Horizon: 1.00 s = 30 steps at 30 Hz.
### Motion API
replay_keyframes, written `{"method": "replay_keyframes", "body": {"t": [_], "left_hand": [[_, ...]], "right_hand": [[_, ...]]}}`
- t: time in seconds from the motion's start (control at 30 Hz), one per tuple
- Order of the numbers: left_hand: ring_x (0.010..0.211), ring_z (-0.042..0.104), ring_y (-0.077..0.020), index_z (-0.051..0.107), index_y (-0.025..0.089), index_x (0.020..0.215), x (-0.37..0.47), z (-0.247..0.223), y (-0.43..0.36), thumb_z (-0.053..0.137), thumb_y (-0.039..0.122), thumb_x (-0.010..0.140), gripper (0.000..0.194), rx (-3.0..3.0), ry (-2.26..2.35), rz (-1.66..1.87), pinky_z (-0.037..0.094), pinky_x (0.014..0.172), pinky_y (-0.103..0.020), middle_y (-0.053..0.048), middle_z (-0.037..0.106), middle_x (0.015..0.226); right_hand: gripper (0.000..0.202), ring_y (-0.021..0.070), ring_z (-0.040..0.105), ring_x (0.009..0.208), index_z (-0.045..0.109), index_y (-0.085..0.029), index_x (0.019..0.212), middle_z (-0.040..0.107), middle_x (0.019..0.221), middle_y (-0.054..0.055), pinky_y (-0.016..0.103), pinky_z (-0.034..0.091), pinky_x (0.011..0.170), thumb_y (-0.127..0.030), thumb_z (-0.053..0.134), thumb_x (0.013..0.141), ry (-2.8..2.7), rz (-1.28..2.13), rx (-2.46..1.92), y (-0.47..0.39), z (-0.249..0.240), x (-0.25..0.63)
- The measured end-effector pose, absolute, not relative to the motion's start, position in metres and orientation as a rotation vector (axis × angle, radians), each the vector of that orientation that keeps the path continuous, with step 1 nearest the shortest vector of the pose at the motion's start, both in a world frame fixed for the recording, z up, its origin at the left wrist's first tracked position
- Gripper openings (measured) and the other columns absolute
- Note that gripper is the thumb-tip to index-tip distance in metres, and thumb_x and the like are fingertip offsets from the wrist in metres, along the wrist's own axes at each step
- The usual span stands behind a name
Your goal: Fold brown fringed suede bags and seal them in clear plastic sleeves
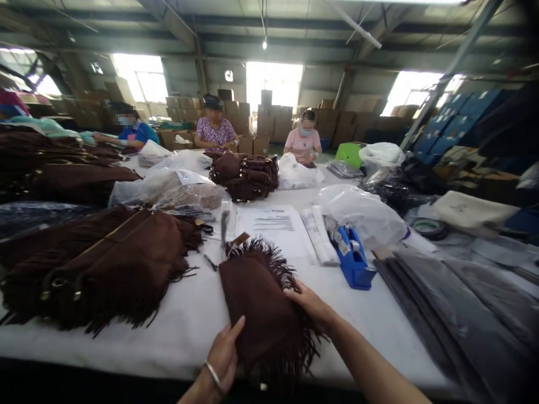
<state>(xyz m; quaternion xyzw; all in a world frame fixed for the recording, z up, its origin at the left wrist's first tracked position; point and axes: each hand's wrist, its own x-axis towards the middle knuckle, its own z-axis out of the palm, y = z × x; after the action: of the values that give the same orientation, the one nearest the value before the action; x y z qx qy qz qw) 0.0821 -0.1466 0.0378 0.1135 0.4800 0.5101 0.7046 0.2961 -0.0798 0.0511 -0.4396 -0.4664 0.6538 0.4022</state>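
A dark brown fringed bag (261, 303) lies at the front of the white-covered table, its fringe spread along the right and lower edges. My left hand (225, 350), with a bangle at the wrist, grips its lower left edge, thumb on top. On the bag's right side, my right hand (309, 303) holds the fringed edge with the thumb over the fabric; its other fingers are partly hidden. A brown tag (241, 239) sticks out by the bag's top corner. Left of it is a pile of similar brown bags (122, 258).
Printed papers (273, 227) and a blue tape dispenser (354, 261) sit beyond the bag. Dark grey plastic-wrapped pieces (455, 308) cover the right side. Plastic bags (357, 210) and more brown bags (244, 174) stand farther back. Several people work across the table.
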Motion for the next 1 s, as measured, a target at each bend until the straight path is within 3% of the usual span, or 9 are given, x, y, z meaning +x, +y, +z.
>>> {"method": "replay_keyframes", "body": {"t": [0.17,0.33,0.47,0.57,0.63,0.7,0.77,0.83,1.0], "left_hand": [[0.107,0.060,-0.0308,0.062,0.009,0.103,0.071,0.023,-0.161,0.073,0.033,0.071,0.041,0.316,1.015,0.979,0.051,0.090,-0.039,-0.017,0.067,0.108],[0.103,0.062,-0.0293,0.056,0.014,0.102,0.108,0.020,-0.171,0.070,0.049,0.070,0.050,0.427,1.029,0.909,0.051,0.087,-0.039,-0.017,0.067,0.106],[0.093,0.066,-0.0265,0.056,0.012,0.102,0.166,0.020,-0.181,0.059,0.065,0.070,0.062,0.763,0.956,0.621,0.051,0.079,-0.037,-0.018,0.068,0.103],[0.067,0.066,-0.0227,0.062,0.010,0.098,0.175,0.026,-0.183,0.067,0.057,0.065,0.057,0.862,0.909,0.536,0.049,0.063,-0.034,-0.012,0.070,0.079],[0.062,0.062,-0.0187,0.066,0.013,0.093,0.150,0.031,-0.180,0.062,0.050,0.074,0.041,0.995,0.949,0.584,0.047,0.064,-0.033,-0.007,0.067,0.070],[0.073,0.060,-0.0184,0.068,0.018,0.088,0.107,0.033,-0.175,0.054,0.042,0.083,0.028,1.307,1.097,0.720,0.046,0.075,-0.033,-0.005,0.067,0.076],[0.088,0.059,-0.0208,0.067,0.020,0.094,0.055,0.031,-0.170,0.052,0.038,0.085,0.025,1.654,1.357,0.925,0.043,0.086,-0.035,-0.006,0.067,0.092],[0.091,0.057,-0.0232,0.065,0.020,0.096,0.010,0.028,-0.166,0.054,0.039,0.083,0.026,1.861,1.594,0.992,0.042,0.089,-0.038,-0.008,0.065,0.093],[0.070,0.059,-0.0211,0.062,0.017,0.092,-0.019,0.025,-0.168,0.057,0.048,0.076,0.035,1.564,1.750,0.587,0.050,0.068,-0.036,-0.005,0.062,0.076]], "right_hand": [[0.065,0.0279,0.056,0.111,0.050,-0.017,0.129,0.061,0.120,0.009,0.044,0.043,0.097,-0.034,0.071,0.069,-1.332,1.579,-1.300,-0.073,0.024,0.299],[0.061,0.0246,0.060,0.105,0.050,-0.019,0.129,0.063,0.118,0.006,0.039,0.047,0.093,-0.024,0.068,0.071,-1.859,1.279,-1.303,-0.030,0.071,0.305],[0.060,0.0313,0.042,0.125,0.054,-0.018,0.126,0.057,0.126,0.011,0.049,0.028,0.108,-0.015,0.070,0.068,-1.916,1.044,-1.443,-0.004,0.107,0.308],[0.054,0.0258,0.029,0.134,0.048,-0.021,0.132,0.046,0.138,0.009,0.045,0.018,0.113,-0.020,0.063,0.080,-2.001,0.898,-1.435,-0.031,0.101,0.294],[0.050,0.0204,0.033,0.132,0.044,-0.026,0.135,0.045,0.139,0.004,0.039,0.025,0.112,-0.028,0.057,0.087,-2.223,0.788,-1.260,-0.069,0.080,0.282],[0.049,0.0203,0.032,0.133,0.041,-0.028,0.136,0.048,0.137,0.002,0.041,0.028,0.111,-0.031,0.054,0.089,-2.472,0.593,-1.060,-0.109,0.050,0.275],[0.051,0.0223,0.033,0.133,0.037,-0.026,0.139,0.044,0.140,0.004,0.045,0.027,0.111,-0.029,0.053,0.090,-2.558,0.390,-1.017,-0.137,0.021,0.275],[0.051,0.0223,0.037,0.130,0.035,-0.024,0.140,0.043,0.141,0.005,0.044,0.030,0.109,-0.023,0.050,0.091,-2.559,0.259,-1.032,-0.148,0.001,0.280],[0.043,0.0200,0.052,0.114,0.051,-0.026,0.130,0.057,0.127,0.005,0.038,0.043,0.096,-0.010,0.047,0.090,-2.516,0.333,-1.033,-0.131,0.004,0.293]]}}
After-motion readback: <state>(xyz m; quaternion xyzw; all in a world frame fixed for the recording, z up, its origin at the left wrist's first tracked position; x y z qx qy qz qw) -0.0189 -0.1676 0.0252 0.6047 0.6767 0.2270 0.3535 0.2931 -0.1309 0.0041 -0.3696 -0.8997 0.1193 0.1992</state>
